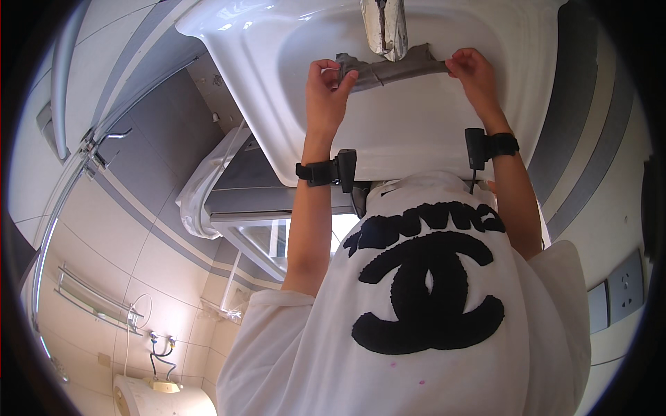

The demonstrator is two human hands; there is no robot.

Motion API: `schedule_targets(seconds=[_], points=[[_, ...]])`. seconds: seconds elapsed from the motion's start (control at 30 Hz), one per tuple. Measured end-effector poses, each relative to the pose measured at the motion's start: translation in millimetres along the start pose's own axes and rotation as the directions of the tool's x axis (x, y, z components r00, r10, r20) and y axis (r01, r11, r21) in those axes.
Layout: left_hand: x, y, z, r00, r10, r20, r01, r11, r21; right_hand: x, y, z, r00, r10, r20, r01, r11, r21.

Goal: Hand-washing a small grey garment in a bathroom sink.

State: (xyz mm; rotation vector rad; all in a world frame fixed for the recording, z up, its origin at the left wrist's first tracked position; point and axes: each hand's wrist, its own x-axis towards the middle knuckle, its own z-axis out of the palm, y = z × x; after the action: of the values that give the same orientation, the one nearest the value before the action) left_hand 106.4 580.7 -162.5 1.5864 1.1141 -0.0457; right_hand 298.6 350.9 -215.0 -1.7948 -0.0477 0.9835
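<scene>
A grey-brown piece of cloth [401, 71] is stretched sideways over the basin of the white sink [409, 159], below the metal faucet [383, 29]. Its exact kind cannot be made out. My left hand [327, 96] pinches the left end, thumb in front. At the other end, the fingertips of my right hand [475, 78] are closed on the cloth's narrow right corner. The upper edge of the cloth looks uneven, and the faucet's tip overlaps its middle.
Black straps with small boxes sit on my left wrist [326, 172] and right wrist [494, 145]. To the left of the sink are a dark-topped white appliance [253, 187] and a curved metal rail [52, 243]. A socket panel [626, 283] is on the right wall.
</scene>
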Motion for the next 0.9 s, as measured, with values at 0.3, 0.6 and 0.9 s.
schedule_targets(seconds=[0.3, 0.6, 0.9], points=[[11.9, -29.1, 10.1, 0.996, 0.080, -0.025, -0.072, 0.965, 0.251, 12.5, 4.7, -9.4, 0.974, -0.057, 0.221, 0.127, 0.940, -0.316], [26.2, -62.2, 22.9, 0.993, 0.043, -0.112, -0.010, 0.961, 0.276, 18.5, 29.1, 10.3, 0.987, -0.143, 0.067, 0.158, 0.880, -0.449], [21.3, -56.6, 35.0, 0.949, 0.283, -0.141, -0.139, 0.773, 0.619, 19.2, 15.5, 31.7, 0.836, -0.434, 0.336, 0.492, 0.324, -0.808]])
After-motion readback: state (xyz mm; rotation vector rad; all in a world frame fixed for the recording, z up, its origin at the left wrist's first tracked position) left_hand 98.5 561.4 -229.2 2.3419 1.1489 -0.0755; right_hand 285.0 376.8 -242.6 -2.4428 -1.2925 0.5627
